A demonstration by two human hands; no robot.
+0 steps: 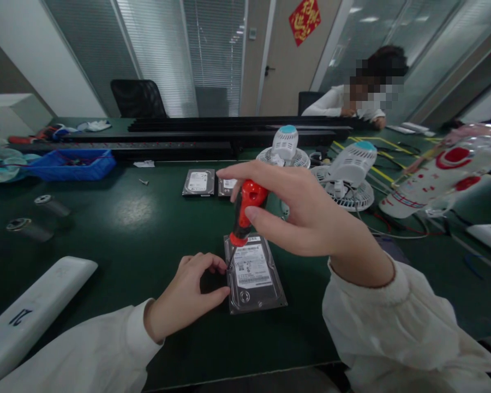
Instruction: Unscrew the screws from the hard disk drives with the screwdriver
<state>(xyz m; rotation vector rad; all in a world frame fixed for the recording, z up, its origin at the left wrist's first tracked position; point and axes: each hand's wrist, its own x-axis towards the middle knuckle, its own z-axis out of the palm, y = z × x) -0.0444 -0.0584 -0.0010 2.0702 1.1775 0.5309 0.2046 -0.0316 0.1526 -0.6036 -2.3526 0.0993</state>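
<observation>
A hard drive (256, 278) with a white label lies flat on the green table in front of me. My right hand (286, 210) is closed around the red and black handle of a screwdriver (245, 210), index finger stretched over its top. The screwdriver tilts slightly, its thin shaft reaching down to the drive's left edge. At that same edge, my left hand (192, 292) holds the drive with curled fingers and thumb; its index fingertip is close to the screwdriver's tip. Whether a screw sits under the tip is too small to tell.
Behind lie another hard drive (198, 182) and a partly hidden one (226, 186). White fans (285, 144) and a plastic bottle (437, 174) stand right. Left are a blue tray (76, 165), metal cylinders (51, 204) and a white device (41, 314). A person (327, 102) sits across the table.
</observation>
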